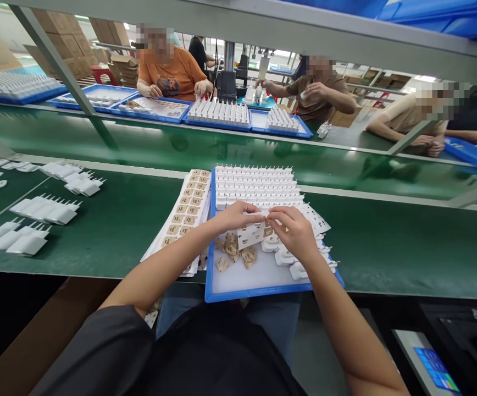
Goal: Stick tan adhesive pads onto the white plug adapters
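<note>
White sheet [249, 235] pinched in both hands [295, 230], blue tray [259, 292] beneath, holding white plugs [255, 188], loose tan pieces [248, 257]

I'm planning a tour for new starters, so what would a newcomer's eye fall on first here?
Probably the blue-rimmed tray near the centre, with rows of white plug-like pieces at its far end. Over it, the left hand and right hand come together at a white sheet. Farther back, left of centre, a co-worker's orange shirt stands out.
</note>
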Available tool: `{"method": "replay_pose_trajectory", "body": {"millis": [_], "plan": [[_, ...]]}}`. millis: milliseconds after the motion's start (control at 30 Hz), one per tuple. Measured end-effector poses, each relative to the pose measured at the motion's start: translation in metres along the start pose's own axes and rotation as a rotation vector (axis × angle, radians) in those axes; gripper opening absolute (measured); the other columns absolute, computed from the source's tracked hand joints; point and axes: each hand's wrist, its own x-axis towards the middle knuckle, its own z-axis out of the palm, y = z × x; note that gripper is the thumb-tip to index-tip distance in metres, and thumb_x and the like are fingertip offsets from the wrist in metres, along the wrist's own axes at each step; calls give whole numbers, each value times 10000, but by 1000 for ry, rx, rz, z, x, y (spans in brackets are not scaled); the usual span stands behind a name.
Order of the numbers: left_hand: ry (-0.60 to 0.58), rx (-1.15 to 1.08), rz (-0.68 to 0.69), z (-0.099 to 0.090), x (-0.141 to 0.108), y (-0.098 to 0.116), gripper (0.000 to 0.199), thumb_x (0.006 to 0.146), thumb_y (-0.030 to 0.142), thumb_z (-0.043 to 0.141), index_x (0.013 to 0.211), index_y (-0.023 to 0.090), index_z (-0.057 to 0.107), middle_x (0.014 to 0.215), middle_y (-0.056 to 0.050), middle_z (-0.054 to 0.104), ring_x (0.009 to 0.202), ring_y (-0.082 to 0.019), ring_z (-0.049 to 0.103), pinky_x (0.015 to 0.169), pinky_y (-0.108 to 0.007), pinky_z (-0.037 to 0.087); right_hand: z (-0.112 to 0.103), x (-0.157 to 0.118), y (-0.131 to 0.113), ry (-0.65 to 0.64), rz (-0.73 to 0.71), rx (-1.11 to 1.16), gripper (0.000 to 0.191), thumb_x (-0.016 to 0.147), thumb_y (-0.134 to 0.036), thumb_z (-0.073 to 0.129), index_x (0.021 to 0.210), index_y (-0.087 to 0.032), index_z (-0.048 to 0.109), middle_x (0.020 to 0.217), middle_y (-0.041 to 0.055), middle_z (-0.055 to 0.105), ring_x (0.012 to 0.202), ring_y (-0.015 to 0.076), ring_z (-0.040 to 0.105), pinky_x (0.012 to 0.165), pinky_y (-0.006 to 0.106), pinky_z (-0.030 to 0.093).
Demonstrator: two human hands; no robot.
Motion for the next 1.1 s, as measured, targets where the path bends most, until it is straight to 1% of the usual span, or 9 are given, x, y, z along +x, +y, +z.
{"method": "replay_pose_trajectory", "body": {"millis": [167,300,467,567,667,767,833,933,1100], "plan": [[44,102,14,-4,6,-2,404,824,562,649,816,167,736,757,-16,700,714,-174,616,677,-289,450,-12,-2,6,-17,80,118,118,965,-245,589,949,-240,706,1119,88,748,1039,240,695,780,375,594],[196,413,84,-11,8,-11,289,878,443,627,888,185,756,892,-61,746,930,-270,641,846,-378,476,-30,-11,9,149,297,256,65,935,-276,637,929,-227,680,1079,83,735,1039,229,692,716,321,581],[481,787,393,12,-12,-16,421,880,347,691,1275,207,656,1303,-136,667,1254,-364,524,1024,-516,413,-42,-42,4,366,507,396,111,885,-319,707,880,-212,679,997,77,723,977,226,687,693,310,566],[309,964,692,43,-30,-12,377,944,405,633,1279,232,640,1444,-135,583,1377,-355,450,1103,-524,360,-45,-62,-6,450,538,425,105,866,-308,729,883,-212,692,960,64,720,939,218,689,695,316,566],[97,1125,810,73,-37,-9,465,925,418,664,1337,214,588,1584,-138,453,1453,-355,391,1171,-522,305,-48,-75,-14,531,556,440,103,847,-289,751,889,-211,698,931,56,718,904,215,696,703,328,570],[121,1183,769,97,-31,-14,581,876,482,711,1332,151,574,1596,-183,430,1451,-375,402,1171,-525,314,-50,-82,-19,592,561,421,104,832,-270,767,888,-210,703,910,52,712,900,217,691,705,333,567],[195,1186,750,109,-26,-19,448,902,443,689,1232,149,617,1580,-179,455,1443,-360,422,1163,-510,327,-51,-86,-21,600,563,416,95,834,-258,764,891,-209,706,915,54,706,909,215,684,707,329,561],[242,1166,763,115,-25,-23,179,956,264,611,1104,168,642,1551,-143,503,1435,-329,444,1144,-481,347,-49,-92,-24,570,572,445,77,843,-248,753,886,-210,702,935,57,696,929,214,674,722,328,559],[56,731,729,99,-49,-16,192,966,149,553,1152,165,601,1233,-134,704,1203,-256,631,1000,-388,487,-43,-105,-37,574,592,502,56,867,-234,726,905,-213,691,935,58,691,912,211,668,727,333,564]]}}
